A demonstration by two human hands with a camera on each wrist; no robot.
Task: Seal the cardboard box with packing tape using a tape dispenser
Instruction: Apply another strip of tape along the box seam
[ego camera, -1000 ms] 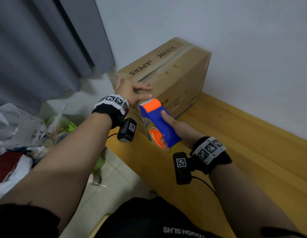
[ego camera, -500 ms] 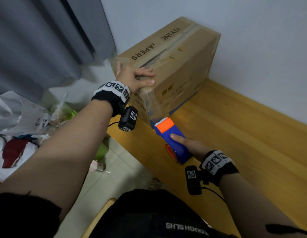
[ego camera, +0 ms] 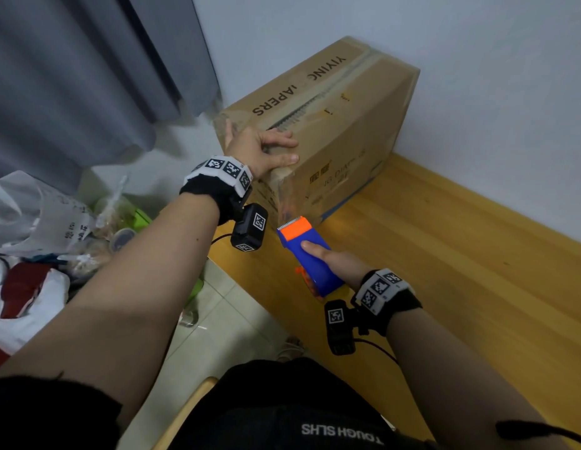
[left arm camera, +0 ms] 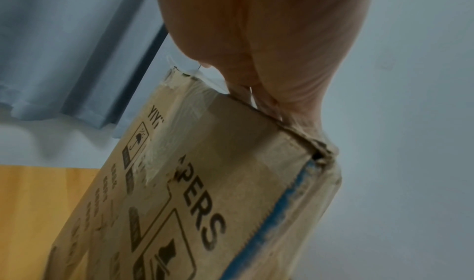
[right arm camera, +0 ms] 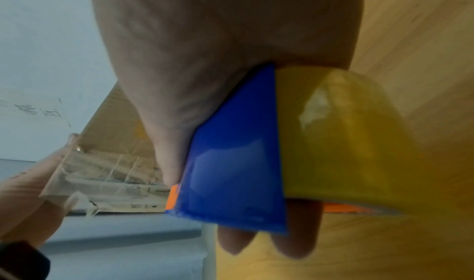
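Note:
A brown cardboard box [ego camera: 347, 125] stands on the wooden table [ego camera: 445, 271] against the wall, its top seam taped over. My left hand [ego camera: 259, 147] lies on the box's near top corner, fingers flat along the edge, thumb out to the left. My right hand [ego camera: 337, 261] grips a blue tape dispenser [ego camera: 310, 258] with an orange serrated head, low at the box's near bottom corner. Clear tape [ego camera: 282, 203] runs down the near face to the head. The right wrist view shows the dispenser [right arm camera: 231, 173], its yellowish tape roll [right arm camera: 346, 142] and the wrinkled taped face [right arm camera: 115, 173]. The left wrist view shows the box [left arm camera: 218, 183] below my left hand [left arm camera: 269, 51].
A grey curtain [ego camera: 87, 76] hangs at the left beyond the table's edge. Plastic bags and clutter [ego camera: 39, 238] lie on the tiled floor [ego camera: 217, 336] below. The white wall [ego camera: 477, 92] stands right behind the box. Bare tabletop stretches to the right.
My right hand has drawn the dispenser from the box's top edge down the near face to its bottom corner by the table. The left hand has stayed on the top corner.

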